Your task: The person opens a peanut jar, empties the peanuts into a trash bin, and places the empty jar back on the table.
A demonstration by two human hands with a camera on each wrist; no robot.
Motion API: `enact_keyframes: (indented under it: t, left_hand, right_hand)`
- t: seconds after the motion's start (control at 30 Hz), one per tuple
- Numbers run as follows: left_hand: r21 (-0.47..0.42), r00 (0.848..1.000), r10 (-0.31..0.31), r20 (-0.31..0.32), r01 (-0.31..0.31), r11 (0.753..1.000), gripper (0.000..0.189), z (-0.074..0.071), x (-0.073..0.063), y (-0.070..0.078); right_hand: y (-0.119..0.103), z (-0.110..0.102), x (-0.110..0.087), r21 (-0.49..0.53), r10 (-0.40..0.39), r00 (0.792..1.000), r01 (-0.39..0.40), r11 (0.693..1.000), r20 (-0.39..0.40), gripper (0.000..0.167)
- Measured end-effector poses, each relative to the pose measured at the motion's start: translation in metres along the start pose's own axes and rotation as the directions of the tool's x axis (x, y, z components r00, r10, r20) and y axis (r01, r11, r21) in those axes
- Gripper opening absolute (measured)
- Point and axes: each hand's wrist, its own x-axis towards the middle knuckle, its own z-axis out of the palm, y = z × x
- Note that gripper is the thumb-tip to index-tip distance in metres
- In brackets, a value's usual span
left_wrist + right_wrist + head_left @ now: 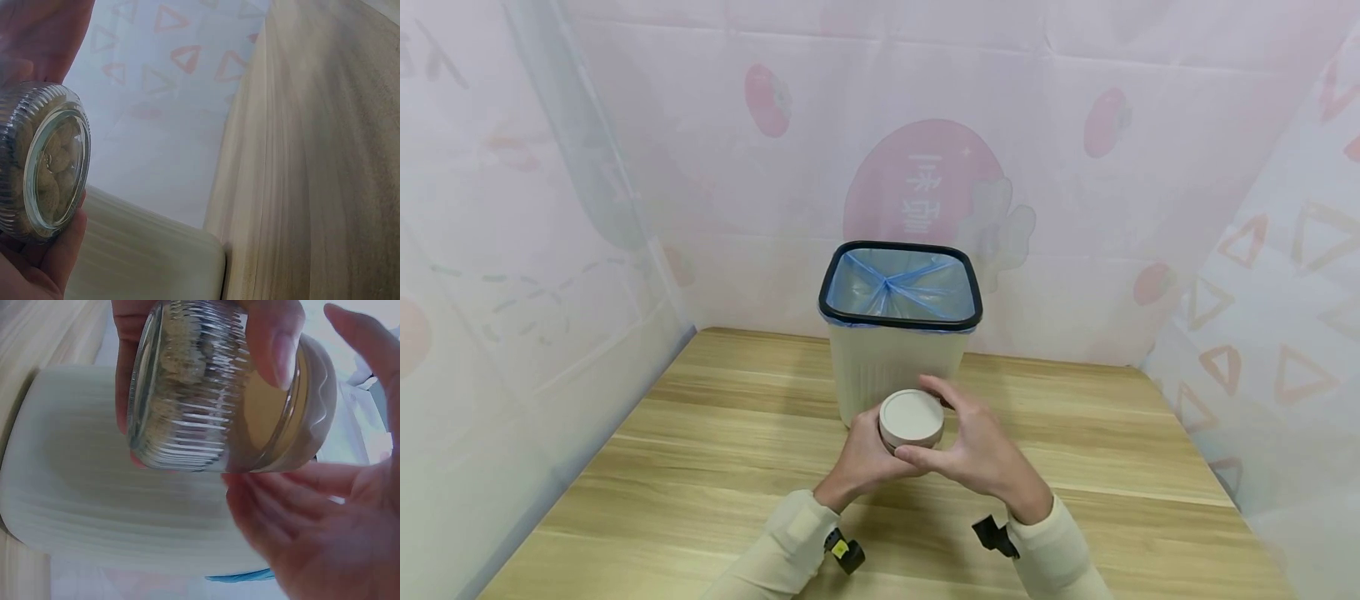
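A ribbed glass jar with a beige screw lid (912, 415) is held above the wooden table, in front of the bin. My left hand (867, 457) grips the jar body from the left. Tan, lumpy pieces of unclear kind show through the glass jar (59, 165) in the left wrist view. Around the lid's right side my right hand (981, 446) is spread, thumb on the near side and fingers on the far side. Gaps separate its thumb and the lid in the right wrist view, where the jar (194, 419) lies sideways with the left thumb pressed on it.
A cream bin (891, 367) with a black rim (902, 322) and a blue bag liner (887, 283) stands right behind the hands. The wooden table (715, 450) extends to both sides. Printed cloth walls (700, 167) enclose the back and sides.
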Motion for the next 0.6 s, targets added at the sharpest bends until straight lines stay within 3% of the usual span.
enact_keyframes:
  t: [0.3, 0.6]
  left_hand:
    - [-0.017, 1.0, -0.017, 0.009, 0.017, 1.0, 0.072, 0.0011, -0.0012, -0.0012]
    - [0.004, 1.0, -0.015, 0.006, 0.015, 1.0, 0.073, 0.0017, -0.001, -0.002]
  right_hand:
    - [-0.009, 0.0042, -0.0028, -0.175, 0.039, 0.988, -0.065, 0.982, -0.149, 0.079]
    - [-0.0101, 0.0093, -0.0016, -0.194, 0.032, 0.984, -0.066, 0.979, -0.173, 0.072]
